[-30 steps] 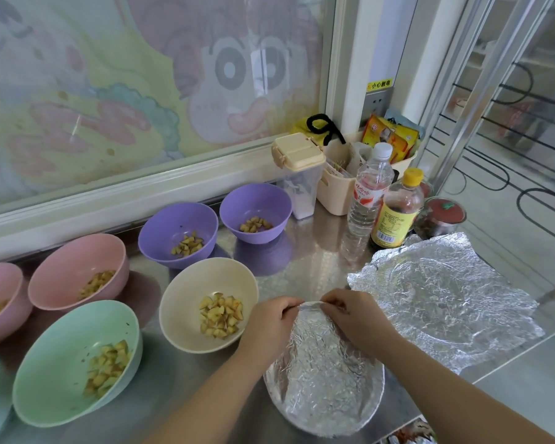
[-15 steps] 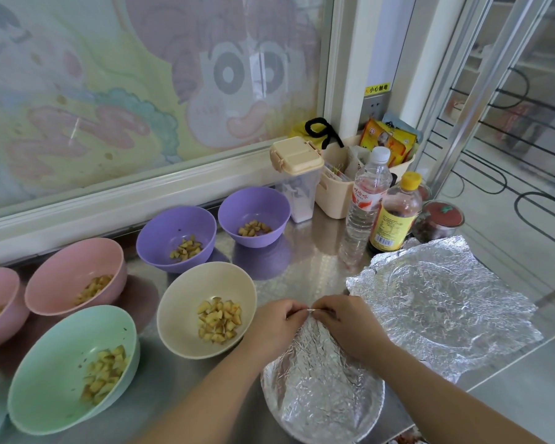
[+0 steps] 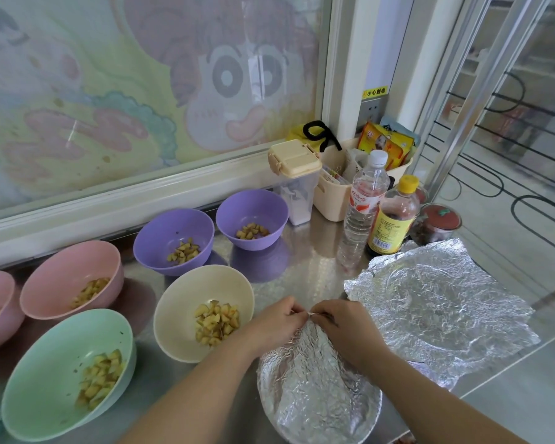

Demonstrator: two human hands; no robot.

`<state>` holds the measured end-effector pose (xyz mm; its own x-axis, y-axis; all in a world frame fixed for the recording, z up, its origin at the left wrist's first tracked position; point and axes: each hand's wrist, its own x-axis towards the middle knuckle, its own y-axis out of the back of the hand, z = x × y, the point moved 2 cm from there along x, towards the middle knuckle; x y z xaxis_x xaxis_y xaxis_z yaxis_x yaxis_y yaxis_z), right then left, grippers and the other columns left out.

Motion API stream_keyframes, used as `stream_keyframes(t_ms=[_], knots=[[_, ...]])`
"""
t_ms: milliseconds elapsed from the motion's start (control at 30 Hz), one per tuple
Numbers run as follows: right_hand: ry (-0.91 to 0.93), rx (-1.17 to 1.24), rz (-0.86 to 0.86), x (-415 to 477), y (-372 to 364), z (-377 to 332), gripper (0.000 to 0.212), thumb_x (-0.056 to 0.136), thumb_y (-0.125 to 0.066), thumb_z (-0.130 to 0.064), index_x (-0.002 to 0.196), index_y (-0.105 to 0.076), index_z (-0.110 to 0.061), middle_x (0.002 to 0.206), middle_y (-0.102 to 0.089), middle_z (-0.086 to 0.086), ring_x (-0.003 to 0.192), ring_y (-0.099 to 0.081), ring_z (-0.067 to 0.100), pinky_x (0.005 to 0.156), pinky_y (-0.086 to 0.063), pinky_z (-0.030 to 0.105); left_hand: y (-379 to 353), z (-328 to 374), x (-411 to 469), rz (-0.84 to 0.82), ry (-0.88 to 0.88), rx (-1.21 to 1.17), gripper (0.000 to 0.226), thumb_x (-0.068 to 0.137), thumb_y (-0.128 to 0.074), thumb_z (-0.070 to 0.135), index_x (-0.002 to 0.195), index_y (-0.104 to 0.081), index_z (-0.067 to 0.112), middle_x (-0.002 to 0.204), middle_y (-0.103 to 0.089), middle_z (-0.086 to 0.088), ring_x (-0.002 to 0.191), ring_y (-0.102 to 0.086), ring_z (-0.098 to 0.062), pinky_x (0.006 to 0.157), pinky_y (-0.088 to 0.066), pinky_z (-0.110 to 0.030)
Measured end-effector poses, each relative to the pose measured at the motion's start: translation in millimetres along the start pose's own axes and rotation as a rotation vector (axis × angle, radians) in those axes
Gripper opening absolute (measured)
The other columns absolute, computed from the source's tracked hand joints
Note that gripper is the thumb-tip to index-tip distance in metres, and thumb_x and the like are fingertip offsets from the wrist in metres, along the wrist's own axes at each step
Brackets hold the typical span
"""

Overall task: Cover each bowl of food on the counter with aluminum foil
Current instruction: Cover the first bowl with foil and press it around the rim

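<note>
Over the last second the left hand [image 3: 273, 322] and right hand [image 3: 342, 328] have drawn together at the far rim of the wrapped bowl [image 3: 318, 398]. A second ago a strip of foil showed between them. Now their fingertips nearly meet, and both pinch the same raised bit of foil edge. This looks like the closing crimp, so I judge this cover almost done and the next bowl due.

The wrapped bowl sits at the near edge of the table [image 3: 302, 270], just right of the cream bowl [image 3: 180, 318]. Its foil is crinkled all over, folded down round the rim and slightly sunk in the middle, and no food shows through.

A loose sheet [image 3: 439, 302], creased and carrying a round dent, lies flat just to the right. At least six bowls of diced food stand uncovered: the cream one, a green bowl [image 3: 45, 379], two pink and two purple.
</note>
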<state>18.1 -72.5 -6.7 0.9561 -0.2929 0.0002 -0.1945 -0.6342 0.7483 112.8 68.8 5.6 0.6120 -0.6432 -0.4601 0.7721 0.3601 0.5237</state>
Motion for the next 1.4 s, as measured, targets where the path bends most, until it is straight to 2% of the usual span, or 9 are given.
stream_keyframes(t_ms=[167, 400, 567, 800, 967, 1067, 1167, 1267, 1400], knots=[[-0.036, 0.000, 0.017, -3, 1, -1, 0.010, 0.095, -0.069, -0.025, 0.089, -0.075, -0.021, 0.064, -0.063, -0.010, 0.060, -0.056, 0.011, 0.060, -0.045, 0.030, 2, 1, -1, -0.032, 0.076, -0.276, 0.027, 0.092, -0.053, 0.042, 0.101, -0.068, 0.021, 0.109, -0.068, -0.004, 0.108, -0.061, -0.022, 0.102, -0.044, -0.041], [-0.199, -0.068, 0.010, -8, 16, 10, 0.019, 0.090, -0.069, -0.040, 0.104, -0.076, -0.030, 0.091, -0.076, -0.012, 0.085, -0.069, 0.011, 0.079, -0.055, 0.032, -1, -14, -28, 0.331, -0.116, 0.062, 0.027, 0.100, -0.052, 0.022, 0.119, -0.071, 0.023, 0.115, -0.071, 0.012, 0.107, -0.063, -0.005, 0.093, -0.046, -0.021], [-0.049, -0.025, -0.141, 11, 10, -8, 0.016, 0.095, -0.068, -0.029, 0.104, -0.080, -0.025, 0.094, -0.078, -0.009, 0.080, -0.064, 0.003, 0.076, -0.047, 0.020, -6, -13, -30, 0.312, -0.166, 0.014, 0.028, 0.100, -0.051, 0.021, 0.116, -0.074, 0.027, 0.109, -0.074, 0.010, 0.100, -0.066, -0.005, 0.088, -0.048, -0.022], [-0.012, -0.013, -0.104, 9, 6, -5, 0.013, 0.095, -0.068, -0.026, 0.098, -0.080, -0.023, 0.079, -0.075, -0.009, 0.062, -0.056, -0.003, 0.062, -0.039, 0.010, -5, -11, -27, 0.300, -0.154, -0.004, 0.028, 0.100, -0.051, 0.022, 0.114, -0.075, 0.025, 0.106, -0.074, 0.010, 0.097, -0.065, -0.004, 0.084, -0.047, -0.019], [-0.016, -0.016, -0.095, 7, 4, -4, 0.014, 0.096, -0.067, -0.026, 0.100, -0.079, -0.021, 0.064, -0.061, -0.019, 0.063, -0.058, -0.004, 0.061, -0.041, 0.012, -5, -15, -23, 0.207, -0.087, -0.044, 0.025, 0.102, -0.047, 0.027, 0.113, -0.069, 0.026, 0.105, -0.071, 0.012, 0.096, -0.063, -0.003, 0.079, -0.045, -0.016], [-0.032, 0.005, -0.145, 11, 4, -5, 0.013, 0.093, -0.070, -0.033, 0.101, -0.079, -0.027, 0.075, -0.071, -0.017, 0.073, -0.064, 0.000, 0.072, -0.053, 0.026, -7, -16, -22, 0.153, -0.084, -0.060, 0.021, 0.104, -0.045, 0.030, 0.112, -0.065, 0.028, 0.100, -0.070, 0.012, 0.090, -0.063, -0.001, 0.069, -0.042, -0.009], [-0.025, -0.020, -0.189, 16, 2, -9, 0.014, 0.090, -0.070, -0.035, 0.099, -0.079, -0.031, 0.086, -0.075, -0.014, 0.080, -0.066, 0.002, 0.077, -0.054, 0.031, -11, -14, -22, 0.154, -0.090, -0.083, 0.018, 0.104, -0.045, 0.031, 0.111, -0.061, 0.028, 0.102, -0.069, 0.011, 0.093, -0.063, -0.002, 0.081, -0.048, -0.020], [-0.015, -0.038, -0.179, 14, 1, -10, 0.013, 0.091, -0.068, -0.029, 0.097, -0.079, -0.028, 0.083, -0.075, -0.013, 0.076, -0.064, 0.003, 0.075, -0.053, 0.029, -15, -17, -21, 0.151, -0.038, -0.161, 0.013, 0.102, -0.046, 0.039, 0.109, -0.053, 0.030, 0.100, -0.069, 0.008, 0.091, -0.065, -0.006, 0.079, -0.050, -0.026], [-0.005, -0.037, -0.108, 6, 1, -10, 0.011, 0.095, -0.067, -0.027, 0.098, -0.078, -0.024, 0.083, -0.074, -0.009, 0.076, -0.066, 0.009, 0.073, -0.052, 0.031, -16, -19, -18, 0.122, -0.020, -0.206, 0.025, 0.098, -0.047, 0.047, 0.120, -0.050, 0.035, 0.110, -0.070, 0.006, 0.094, -0.066, -0.008, 0.087, -0.052, -0.031]])
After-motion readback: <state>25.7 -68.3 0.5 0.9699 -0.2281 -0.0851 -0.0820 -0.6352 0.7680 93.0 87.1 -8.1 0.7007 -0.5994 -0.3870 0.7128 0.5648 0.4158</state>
